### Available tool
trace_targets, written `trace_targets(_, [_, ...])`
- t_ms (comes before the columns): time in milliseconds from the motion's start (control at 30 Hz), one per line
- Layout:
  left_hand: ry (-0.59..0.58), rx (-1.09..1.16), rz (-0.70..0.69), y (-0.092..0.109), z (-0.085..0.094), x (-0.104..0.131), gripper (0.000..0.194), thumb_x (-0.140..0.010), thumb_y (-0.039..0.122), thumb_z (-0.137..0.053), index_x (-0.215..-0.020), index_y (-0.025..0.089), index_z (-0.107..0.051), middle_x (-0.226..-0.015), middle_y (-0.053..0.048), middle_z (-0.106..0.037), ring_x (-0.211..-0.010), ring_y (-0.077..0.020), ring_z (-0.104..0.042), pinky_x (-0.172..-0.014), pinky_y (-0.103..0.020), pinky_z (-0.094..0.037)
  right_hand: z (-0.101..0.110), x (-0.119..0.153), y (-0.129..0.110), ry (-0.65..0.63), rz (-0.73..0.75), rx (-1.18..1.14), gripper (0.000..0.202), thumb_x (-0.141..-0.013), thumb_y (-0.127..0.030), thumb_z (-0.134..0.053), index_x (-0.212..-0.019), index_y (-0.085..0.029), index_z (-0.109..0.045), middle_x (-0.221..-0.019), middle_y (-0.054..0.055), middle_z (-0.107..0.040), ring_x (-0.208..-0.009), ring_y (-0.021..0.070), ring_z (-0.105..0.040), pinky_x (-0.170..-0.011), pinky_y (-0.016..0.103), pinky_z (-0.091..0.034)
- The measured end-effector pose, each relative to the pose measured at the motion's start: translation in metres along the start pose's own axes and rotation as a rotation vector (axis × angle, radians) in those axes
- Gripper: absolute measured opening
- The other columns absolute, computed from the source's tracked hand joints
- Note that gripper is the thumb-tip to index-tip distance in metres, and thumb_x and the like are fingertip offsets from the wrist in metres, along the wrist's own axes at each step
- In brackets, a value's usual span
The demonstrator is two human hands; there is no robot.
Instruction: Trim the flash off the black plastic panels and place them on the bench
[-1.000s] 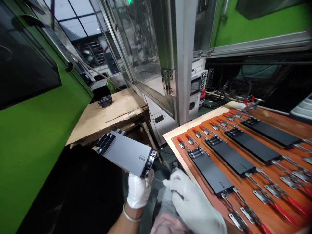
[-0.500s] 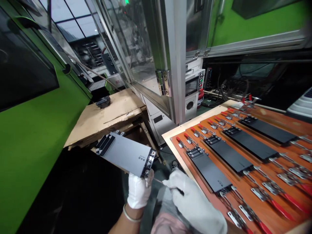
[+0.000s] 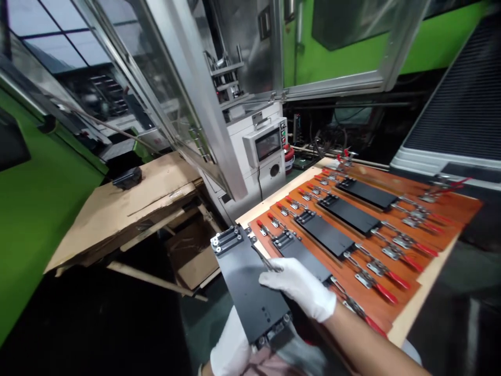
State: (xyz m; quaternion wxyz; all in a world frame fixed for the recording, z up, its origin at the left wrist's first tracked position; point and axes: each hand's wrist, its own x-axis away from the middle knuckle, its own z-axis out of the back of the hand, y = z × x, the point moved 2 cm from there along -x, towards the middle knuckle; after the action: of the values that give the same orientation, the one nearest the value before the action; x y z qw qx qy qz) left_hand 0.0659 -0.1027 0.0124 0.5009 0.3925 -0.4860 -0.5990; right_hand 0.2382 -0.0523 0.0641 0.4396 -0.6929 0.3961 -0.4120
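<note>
A flat dark grey panel (image 3: 250, 292) with black ribbed end fittings is tilted in front of me. My left hand (image 3: 230, 344), in a white glove, grips it from beneath near its lower left edge; the fingers are partly hidden behind it. My right hand (image 3: 299, 284), also gloved in white, is closed around a slim, dark tool (image 3: 263, 257) whose exact kind I cannot make out. The tool's tip lies by the panel's upper right edge. Just right of these hands, similar dark panels (image 3: 324, 230) lie in a row on an orange board (image 3: 426, 209).
Toggle clamps with red handles (image 3: 385, 292) line both ends of the panels. At left a cardboard-topped table (image 3: 164, 180) bears a black object (image 3: 127, 178). An open framed glass door (image 3: 188, 99) and a white machine with a screen (image 3: 268, 143) stand ahead.
My view has swung right. The held panel has turned, its ribbed end now pointing up and away. My right hand has moved with the tool from the near end to the panel's right edge.
</note>
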Motion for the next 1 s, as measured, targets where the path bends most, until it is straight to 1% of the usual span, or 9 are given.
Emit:
trace_targets(133, [-0.136, 0.078, 0.053, 0.013, -0.018, -0.018, 0.044, -0.075, 0.062, -0.062, -0.079, 0.019, -0.071, -0.075, -0.008, -0.071, -0.069, -0.0222, -0.062, -0.062, -0.037, -0.056, 0.017, 0.022, -0.001, 0.062, 0.11, -0.01, 0.022, -0.074, -0.036, -0.069, -0.072, -0.014, -0.063, -0.067, -0.002, -0.06, -0.065, 0.0138, -0.054, -0.059, 0.023, -0.042])
trace_targets(267, [-0.092, -0.004, 0.052, 0.037, -0.019, -0.041, 0.038, -0.075, 0.053, -0.066, -0.064, 0.017, -0.067, -0.061, -0.005, -0.065, -0.062, -0.0183, -0.057, -0.056, -0.029, -0.051, 0.025, 0.046, 0.003, 0.107, 0.181, -0.001, 0.026, -0.078, -0.035, -0.066, -0.094, -0.015, -0.07, -0.085, 0.001, -0.068, -0.08, 0.0196, -0.061, -0.071, 0.026, -0.049])
trace_targets(400, [0.169, -0.057, -0.108, 0.056, -0.008, -0.057, 0.047, -0.092, 0.051, -0.039, -0.09, 0.016, -0.071, -0.065, -0.005, -0.064, -0.067, -0.0189, -0.058, -0.07, -0.031, -0.05, 0.024, 0.061, 0.019, 0.137, 0.17, -0.071, 0.031, -0.079, -0.04, -0.065, -0.1, -0.017, -0.069, -0.089, 0.001, -0.071, -0.085, 0.0223, -0.065, -0.076, 0.029, -0.052])
trace_targets(467, [0.173, -0.038, -0.137, 0.06, -0.006, -0.06, 0.052, -0.093, 0.052, -0.035, -0.112, 0.014, -0.065, -0.061, -0.002, -0.06, -0.06, -0.0171, -0.055, -0.068, -0.03, -0.049, 0.023, 0.064, 0.027, 0.168, 0.18, -0.099, 0.036, -0.078, -0.043, -0.066, -0.103, -0.017, -0.068, -0.094, 0.003, -0.072, -0.089, 0.0243, -0.066, -0.081, 0.033, -0.053])
trace_targets(533, [0.095, -0.048, -0.147, 0.063, -0.007, -0.062, 0.055, -0.091, 0.053, -0.04, -0.124, 0.013, -0.059, -0.069, -0.002, -0.065, -0.057, -0.0154, -0.053, -0.065, -0.029, -0.049, 0.021, 0.066, 0.033, 0.249, 0.181, -0.062, 0.036, -0.077, -0.043, -0.067, -0.101, -0.016, -0.068, -0.096, 0.006, -0.072, -0.09, 0.0261, -0.066, -0.082, 0.035, -0.053])
trace_targets(633, [0.071, -0.088, -0.131, 0.07, -0.012, -0.063, 0.051, -0.089, 0.05, -0.047, -0.12, 0.013, -0.063, -0.103, -0.009, -0.07, -0.076, -0.0178, -0.061, -0.079, -0.031, -0.05, 0.019, 0.066, 0.039, 0.35, 0.163, -0.017, 0.035, -0.076, -0.037, -0.067, -0.103, -0.016, -0.068, -0.097, 0.008, -0.073, -0.093, 0.0276, -0.067, -0.084, 0.038, -0.054])
trace_targets(700, [0.091, -0.08, -0.097, 0.075, -0.017, -0.064, 0.047, -0.086, 0.047, -0.052, -0.115, 0.012, -0.066, -0.113, -0.011, -0.069, -0.095, -0.0222, -0.063, -0.09, -0.034, -0.047, 0.017, 0.066, 0.042, 0.388, 0.175, 0.01, 0.035, -0.075, -0.032, -0.066, -0.106, -0.017, -0.067, -0.101, 0.008, -0.072, -0.097, 0.027, -0.067, -0.087, 0.037, -0.054])
trace_targets(800, [0.067, -0.034, -0.074, 0.081, -0.027, -0.065, 0.041, -0.082, 0.041, -0.058, -0.11, 0.013, -0.067, -0.114, -0.011, -0.07, -0.107, -0.0253, -0.061, -0.096, -0.036, -0.045, 0.015, 0.066, 0.049, 0.459, 0.224, 0.127, 0.029, -0.076, -0.026, -0.064, -0.104, -0.02, -0.067, -0.101, 0.006, -0.072, -0.095, 0.0248, -0.068, -0.085, 0.033, -0.055])
trace_targets(1000, [-0.06, 0.011, -0.114, 0.079, -0.037, -0.067, 0.03, -0.083, 0.031, -0.059, -0.108, 0.014, -0.065, -0.111, -0.009, -0.069, -0.101, -0.0223, -0.061, -0.095, -0.033, -0.045, 0.013, 0.063, 0.062, 0.554, 0.238, 0.347, 0.021, -0.08, -0.024, -0.059, -0.099, -0.021, -0.068, -0.09, 0.005, -0.069, -0.082, 0.0205, -0.067, -0.073, 0.028, -0.055])
